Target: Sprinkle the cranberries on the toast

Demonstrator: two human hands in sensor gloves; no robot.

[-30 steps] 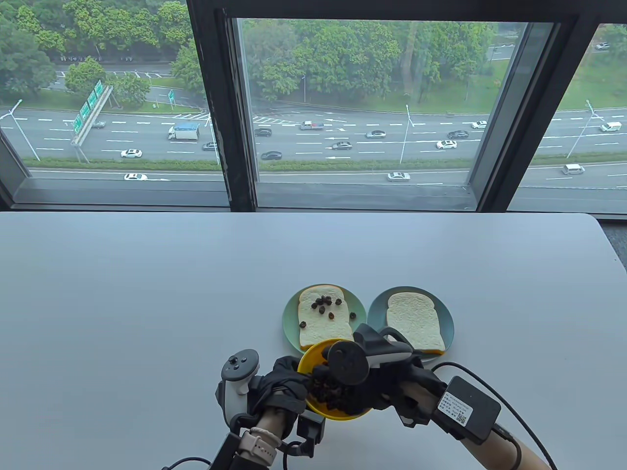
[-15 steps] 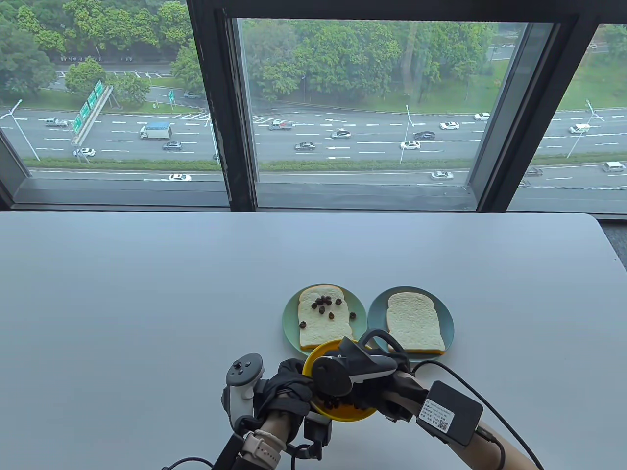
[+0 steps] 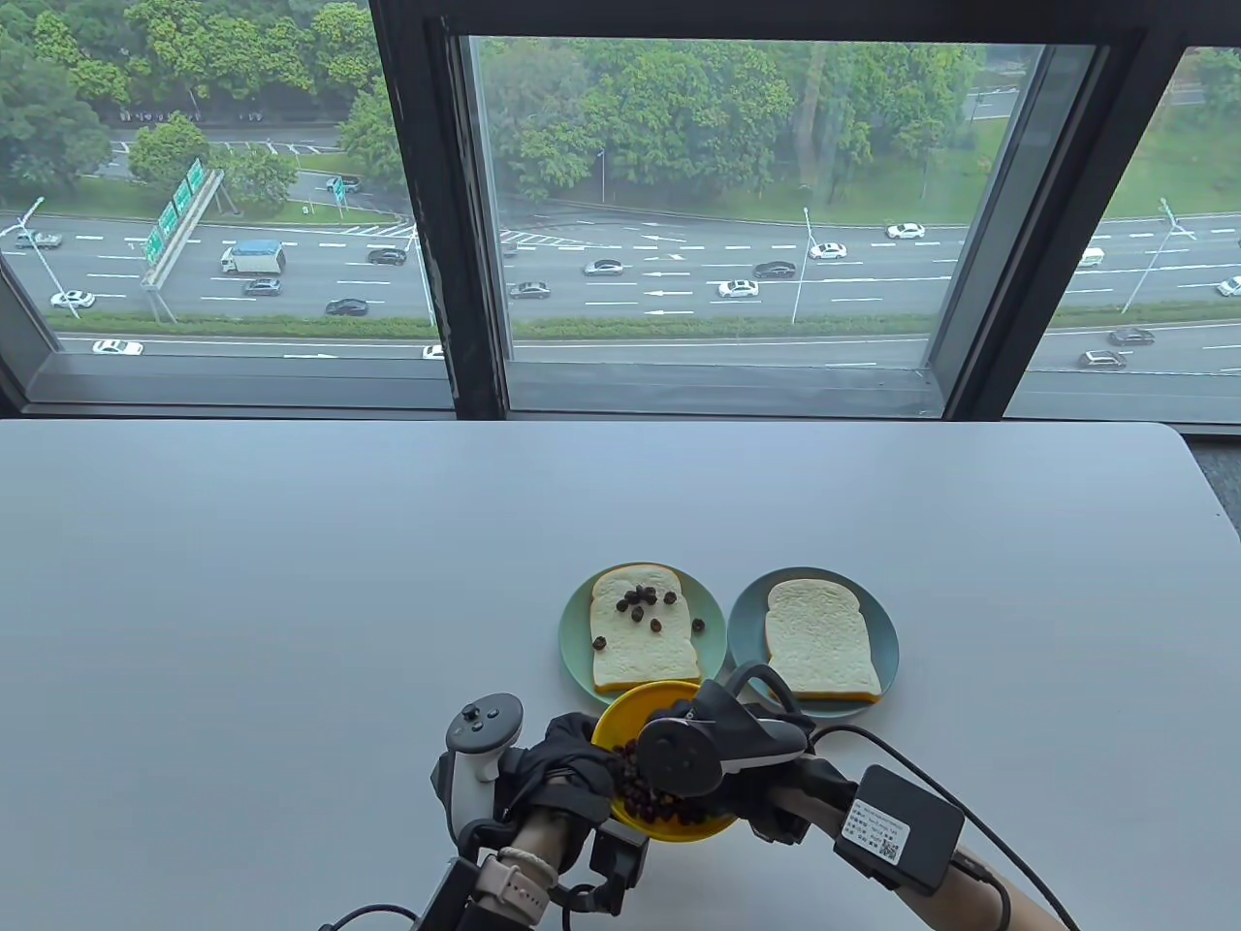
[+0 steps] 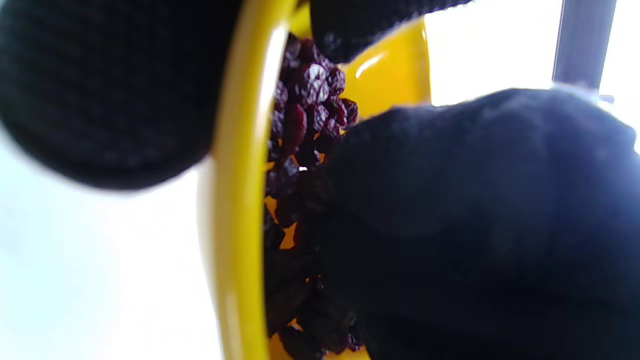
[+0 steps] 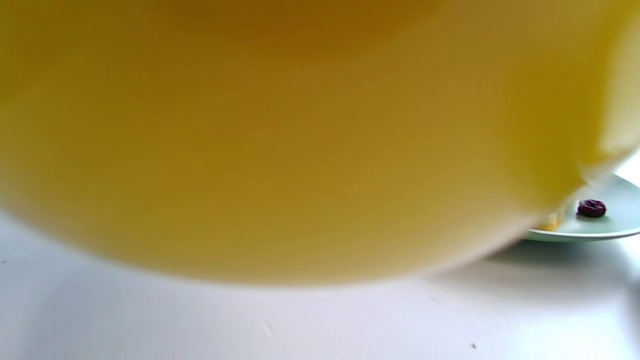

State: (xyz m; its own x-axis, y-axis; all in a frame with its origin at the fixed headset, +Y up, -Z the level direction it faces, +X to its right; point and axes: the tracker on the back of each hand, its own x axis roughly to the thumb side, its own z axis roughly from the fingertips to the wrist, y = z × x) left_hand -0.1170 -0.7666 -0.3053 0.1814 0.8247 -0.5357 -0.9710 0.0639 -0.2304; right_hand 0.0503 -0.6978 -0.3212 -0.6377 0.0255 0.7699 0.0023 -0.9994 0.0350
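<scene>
Between both hands: cranberries.

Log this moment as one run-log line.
left hand holds yellow bowl | right hand reaches into cranberries | left toast topped | right toast bare

- Table view: even, soft daylight enters through the window behind the table; focus is sharp throughout, and shadows under the plates are faint.
- Left wrist view: strongly backlit; the background is blown out to white, the gloved fingers are near-black and blurred, and glare streaks the yellow bowl rim.
- Right wrist view: the bowl's wall fills the frame, out of focus; a soft shadow lies beneath it.
</scene>
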